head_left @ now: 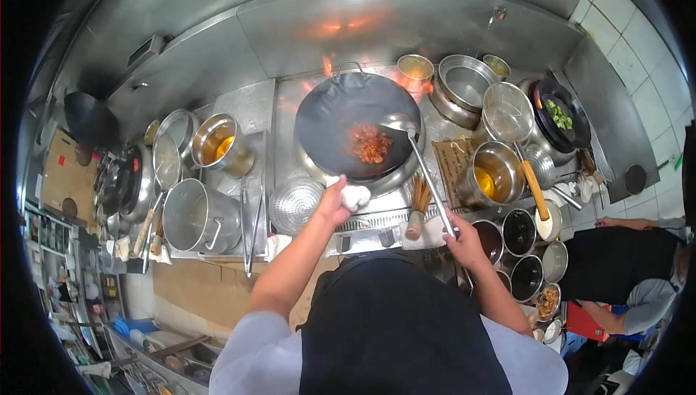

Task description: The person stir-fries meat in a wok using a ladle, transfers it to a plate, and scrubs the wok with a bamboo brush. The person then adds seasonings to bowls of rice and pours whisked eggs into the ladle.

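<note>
My left hand [333,203] is closed on a folded white cloth [355,197] at the near rim of a large black wok [326,123]. The cloth covers whatever part of the wok lies beneath it. Reddish-brown pieces of food [370,143] sit in the wok's lower right part. In my right hand [465,241] is the long handle of a metal ladle [428,170]; its bowl is over the wok's right side, just above the food. A bamboo brush [417,210] stands between the wok and my right hand.
Flames show behind the wok. To the right are a pot of yellow oil [493,174], a wire strainer [507,112] and several sauce pots [519,231]. A perforated strainer [296,206] and a deep pot [199,215] stand left. A co-worker [623,264] is at far right.
</note>
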A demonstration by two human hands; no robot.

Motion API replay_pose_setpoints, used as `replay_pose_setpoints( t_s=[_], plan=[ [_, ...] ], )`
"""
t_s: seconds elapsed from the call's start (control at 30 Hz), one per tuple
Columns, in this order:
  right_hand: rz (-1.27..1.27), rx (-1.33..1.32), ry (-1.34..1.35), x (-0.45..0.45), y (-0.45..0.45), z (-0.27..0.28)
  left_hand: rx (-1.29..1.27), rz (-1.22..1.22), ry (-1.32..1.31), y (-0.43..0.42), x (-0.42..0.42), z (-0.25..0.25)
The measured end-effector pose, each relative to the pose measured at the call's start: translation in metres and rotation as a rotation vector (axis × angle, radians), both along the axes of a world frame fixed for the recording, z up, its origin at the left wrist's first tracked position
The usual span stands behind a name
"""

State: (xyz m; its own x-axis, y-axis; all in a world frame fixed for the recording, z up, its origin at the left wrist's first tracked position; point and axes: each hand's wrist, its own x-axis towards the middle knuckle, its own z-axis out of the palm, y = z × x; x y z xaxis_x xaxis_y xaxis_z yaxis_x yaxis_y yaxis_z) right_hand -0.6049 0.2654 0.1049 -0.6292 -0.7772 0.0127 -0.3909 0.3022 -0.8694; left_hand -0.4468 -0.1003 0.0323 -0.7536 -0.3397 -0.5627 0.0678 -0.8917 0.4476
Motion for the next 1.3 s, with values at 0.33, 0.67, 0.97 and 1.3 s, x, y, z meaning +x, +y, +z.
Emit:
replay_pose_setpoints(
  t_s=[0.33, 0.67, 0.97, 1.3],
  plan=[
    [0.265, 0.212, -0.611, 0.004, 0.033, 0.169, 0.068, 0.012, -0.031, 0.047, -0.012, 0.022],
    [0.433, 0.464, 0.204, -0.008, -0.091, 0.127, 0.111, -0.058, -0.055, 0.029, -0.026, 0.002],
    [0.476, 0.574, 0.240, -0.001, -0.080, 0.151, 0.002, -0.048, 0.003, 0.082, 0.022, 0.017],
    [0.323, 0.213, 0.266, -0.004, -0.073, 0.098, -0.065, -0.054, -0.156, 0.080, 0.032, -0.064]
  ],
)
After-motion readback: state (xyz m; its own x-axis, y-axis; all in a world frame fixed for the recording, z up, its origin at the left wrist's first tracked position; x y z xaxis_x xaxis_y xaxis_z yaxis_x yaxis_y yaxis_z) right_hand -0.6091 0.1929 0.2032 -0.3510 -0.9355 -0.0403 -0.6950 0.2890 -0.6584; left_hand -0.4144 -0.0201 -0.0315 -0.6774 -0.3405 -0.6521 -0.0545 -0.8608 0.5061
